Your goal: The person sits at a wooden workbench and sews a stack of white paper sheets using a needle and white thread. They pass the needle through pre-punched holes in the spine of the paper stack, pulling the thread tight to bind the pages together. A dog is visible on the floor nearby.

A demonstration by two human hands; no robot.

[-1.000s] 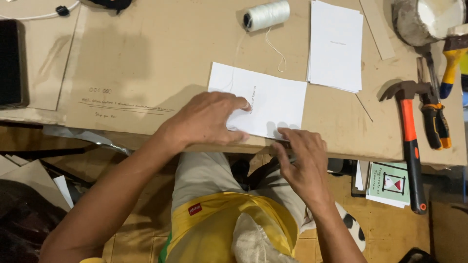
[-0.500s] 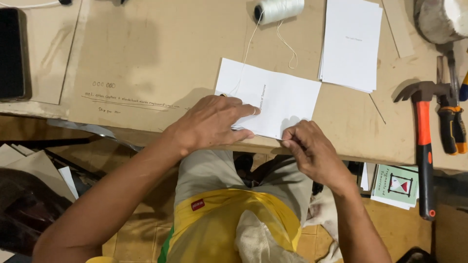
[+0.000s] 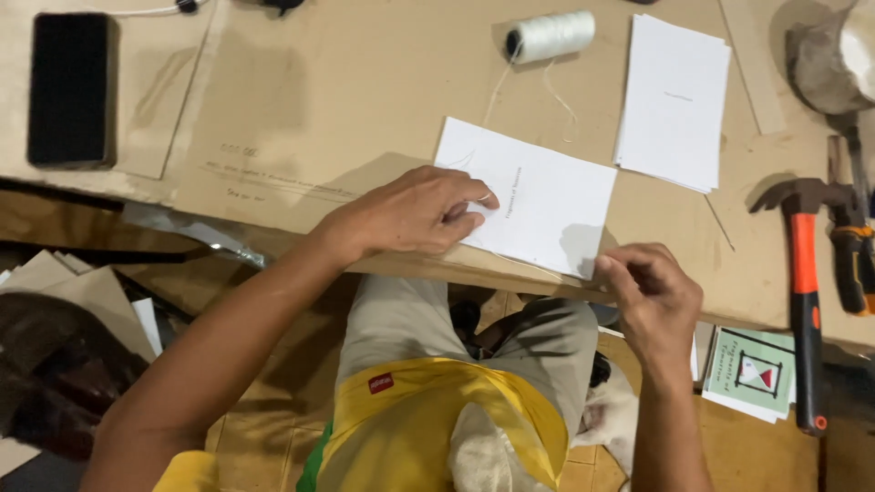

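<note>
My cardboard-covered workbench — bearing a folded white booklet, paper stack, thread spool, phone, hammer.

We see the folded sheets on the worktop, thread spool behind, paper stack right, hammer farther right.

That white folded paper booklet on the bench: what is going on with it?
A seated person presses the left hand flat on a white folded paper booklet lying at the near edge of the brown board worktable. The right hand is pinched at the booklet's near corner; what it grips is too small to tell. A spool of white thread, a stack of white sheets and an orange-handled claw hammer lie beyond and beside it.
</note>
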